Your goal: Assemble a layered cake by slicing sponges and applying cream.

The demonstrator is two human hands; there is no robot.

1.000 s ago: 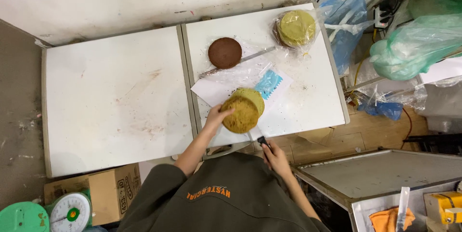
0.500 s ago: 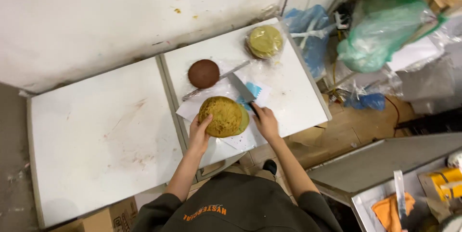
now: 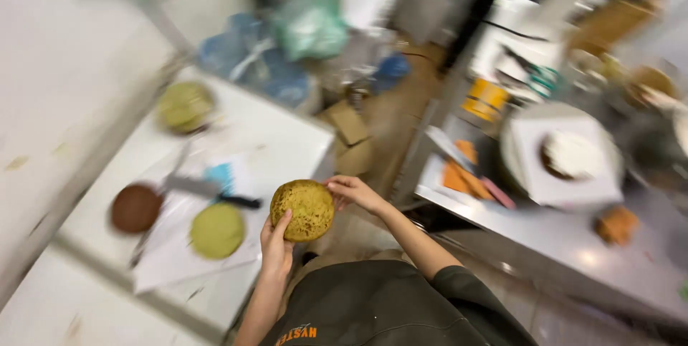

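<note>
Round greenish-brown cake layer [image 3: 302, 209], gripped between left hand [image 3: 276, 244] and right hand [image 3: 351, 192]

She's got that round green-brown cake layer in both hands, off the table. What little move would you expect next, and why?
Probably carrying the cake layer to the right, toward the white board on the steel counter. Both the left hand and the right hand hold it clear of the table, the knife lies set down, and the layer already sits past the table's edge. The view is blurred, so that's a guess.
</note>
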